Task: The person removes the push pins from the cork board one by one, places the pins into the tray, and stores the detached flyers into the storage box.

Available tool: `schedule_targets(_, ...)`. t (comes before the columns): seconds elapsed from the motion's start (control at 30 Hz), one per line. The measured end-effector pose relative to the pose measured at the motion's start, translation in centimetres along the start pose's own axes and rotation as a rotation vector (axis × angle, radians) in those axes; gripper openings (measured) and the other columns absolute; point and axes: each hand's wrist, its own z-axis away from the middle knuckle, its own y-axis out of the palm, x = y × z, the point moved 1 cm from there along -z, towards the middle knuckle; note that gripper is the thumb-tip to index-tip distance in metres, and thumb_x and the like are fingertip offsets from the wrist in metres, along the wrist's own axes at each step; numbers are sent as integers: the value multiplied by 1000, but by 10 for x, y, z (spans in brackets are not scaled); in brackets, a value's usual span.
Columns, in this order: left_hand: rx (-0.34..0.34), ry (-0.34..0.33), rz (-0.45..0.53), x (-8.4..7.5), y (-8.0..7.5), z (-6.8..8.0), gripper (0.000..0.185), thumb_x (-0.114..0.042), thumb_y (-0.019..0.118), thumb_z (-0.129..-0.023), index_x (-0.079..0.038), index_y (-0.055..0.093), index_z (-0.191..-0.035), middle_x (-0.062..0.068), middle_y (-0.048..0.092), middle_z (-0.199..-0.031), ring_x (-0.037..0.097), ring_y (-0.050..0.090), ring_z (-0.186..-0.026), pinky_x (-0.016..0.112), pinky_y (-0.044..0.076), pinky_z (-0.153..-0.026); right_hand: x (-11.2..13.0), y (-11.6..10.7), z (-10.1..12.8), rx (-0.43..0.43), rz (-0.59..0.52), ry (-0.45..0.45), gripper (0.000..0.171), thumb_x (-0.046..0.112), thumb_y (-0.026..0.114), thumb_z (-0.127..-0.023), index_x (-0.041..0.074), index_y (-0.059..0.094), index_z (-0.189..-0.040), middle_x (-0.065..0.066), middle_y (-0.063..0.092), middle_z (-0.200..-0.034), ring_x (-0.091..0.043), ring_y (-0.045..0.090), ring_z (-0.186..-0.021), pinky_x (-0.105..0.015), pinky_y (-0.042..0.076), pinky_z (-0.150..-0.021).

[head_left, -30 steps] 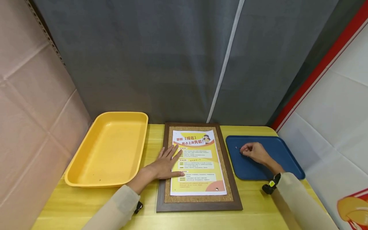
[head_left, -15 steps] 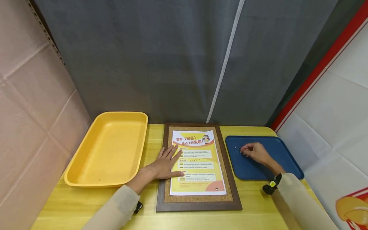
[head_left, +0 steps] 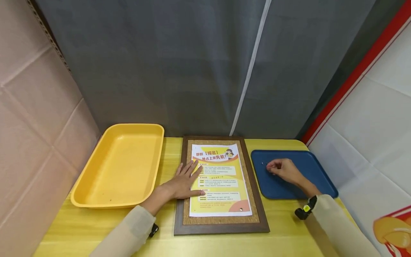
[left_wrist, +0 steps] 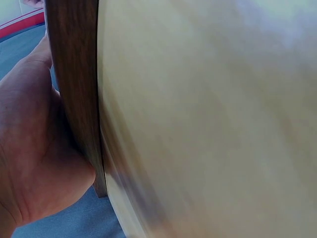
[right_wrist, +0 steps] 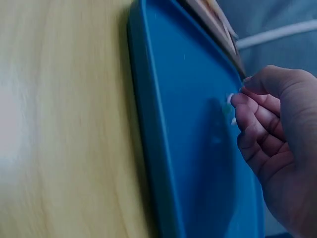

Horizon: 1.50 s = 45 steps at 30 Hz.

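Observation:
A dark wooden-framed cork board (head_left: 224, 226) lies flat on the yellow table (head_left: 282, 235) with a yellow-and-white poster (head_left: 221, 178) on it. My left hand (head_left: 184, 182) presses flat on the poster's left edge, fingers spread; its palm (left_wrist: 29, 148) sits against the frame edge (left_wrist: 74, 89). A metal pin (head_left: 241, 210) holds the poster's lower right corner. My right hand (head_left: 280, 169) rests in the blue tray (head_left: 308, 167), fingers (right_wrist: 252, 114) curled with the tips pinching a small pale pin (right_wrist: 230, 98). Another tiny pin (head_left: 262, 164) lies just left of that hand.
A large yellow tray (head_left: 122, 164) stands left of the board. A grey curtain (head_left: 192, 71) closes the back, cardboard (head_left: 32, 125) the left side, and a white-and-red panel (head_left: 379, 125) the right. Bare tabletop runs along the near edge.

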Motion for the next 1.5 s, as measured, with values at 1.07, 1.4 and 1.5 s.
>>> schedule_targets(1.07, 6, -2, -13, -2, -3, 1, 101, -75, 48, -101, -13, 10, -172, 13, -6, -178, 35, -6, -164, 64, -2, -129, 88, 52, 23, 307, -70, -480, 10, -1, 80, -90, 8, 79, -94, 11, 66, -78, 4, 53, -67, -20, 50, -55)
schedule_targets(1.4, -6, 4, 2, -2, -4, -1, 99, -71, 51, -102, -12, 14, -172, 16, -3, -178, 37, -3, -164, 65, 0, -129, 97, 63, 32, 406, -105, -507, 13, 1, 82, -90, 13, 80, -94, 12, 64, -77, 7, 52, -66, -16, 47, -53)
schedule_targets(1.5, -7, 3, 1, -1, -4, -1, 99, -72, 51, -102, -12, 14, -172, 16, -3, -178, 37, -3, -164, 65, 0, -129, 100, 66, 35, 435, -98, -514, 12, 4, 83, -90, 15, 80, -94, 14, 63, -76, 7, 52, -66, -16, 46, -52)
